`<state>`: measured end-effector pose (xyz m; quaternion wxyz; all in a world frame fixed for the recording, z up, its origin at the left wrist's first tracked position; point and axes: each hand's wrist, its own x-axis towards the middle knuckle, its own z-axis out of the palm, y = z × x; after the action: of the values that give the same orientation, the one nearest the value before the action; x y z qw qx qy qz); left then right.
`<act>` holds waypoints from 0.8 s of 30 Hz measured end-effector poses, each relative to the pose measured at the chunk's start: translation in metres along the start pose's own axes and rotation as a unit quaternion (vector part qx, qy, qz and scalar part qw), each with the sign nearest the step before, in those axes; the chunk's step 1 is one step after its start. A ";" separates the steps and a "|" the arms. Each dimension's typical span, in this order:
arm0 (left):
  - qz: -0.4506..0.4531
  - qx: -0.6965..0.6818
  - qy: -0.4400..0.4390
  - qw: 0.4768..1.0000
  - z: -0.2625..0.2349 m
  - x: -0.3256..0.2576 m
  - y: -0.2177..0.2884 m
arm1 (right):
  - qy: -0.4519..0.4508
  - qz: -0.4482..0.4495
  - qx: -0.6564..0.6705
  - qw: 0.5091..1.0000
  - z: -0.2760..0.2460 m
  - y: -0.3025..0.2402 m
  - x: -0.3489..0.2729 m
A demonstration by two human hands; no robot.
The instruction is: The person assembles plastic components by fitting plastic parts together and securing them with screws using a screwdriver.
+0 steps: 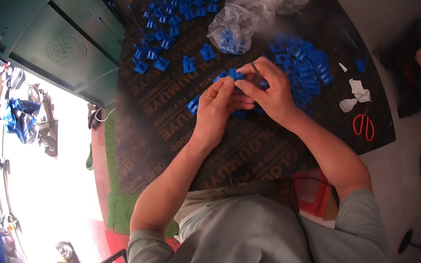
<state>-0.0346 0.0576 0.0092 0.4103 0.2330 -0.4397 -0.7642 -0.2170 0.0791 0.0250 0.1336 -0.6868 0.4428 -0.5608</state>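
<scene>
Over the middle of the dark board table, my left hand [216,107] and my right hand [274,89] meet, both closed at the fingertips on a small blue plastic part [235,74]. The fingers cover most of it, so its full shape is hidden. Another blue piece [193,105] lies just left of my left hand. Close beside my right hand spreads a heap of loose blue plastic parts [306,61]. Beyond the hands, two blue clip-like pieces [188,64] stand apart from the rest.
Many blue pieces with upright black springs [172,11] fill the table's far left. A clear plastic bag [231,29] with blue parts sits at the back. To the right lie red-handled scissors [363,127] and a crumpled white wrapper [360,90]. A green metal door [63,47] stands at left.
</scene>
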 end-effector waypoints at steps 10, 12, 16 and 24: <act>-0.073 -0.106 0.010 0.992 -0.012 0.004 0.008 | -0.034 0.264 0.184 0.946 -0.013 0.009 0.001; -0.076 -0.106 0.008 0.991 -0.014 0.005 0.008 | -0.070 0.320 0.232 0.916 -0.014 0.008 0.003; -0.070 -0.072 0.022 0.995 -0.013 0.006 0.008 | -0.106 0.369 0.298 0.874 -0.014 0.008 0.002; -0.046 -0.052 0.037 0.997 -0.015 0.007 0.009 | -0.103 0.412 0.323 0.846 -0.012 0.006 0.004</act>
<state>-0.0239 0.0426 0.0099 0.4024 0.2598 -0.3723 -0.7950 -0.2305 0.0767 0.0274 0.6115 -0.4132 0.4626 -0.4913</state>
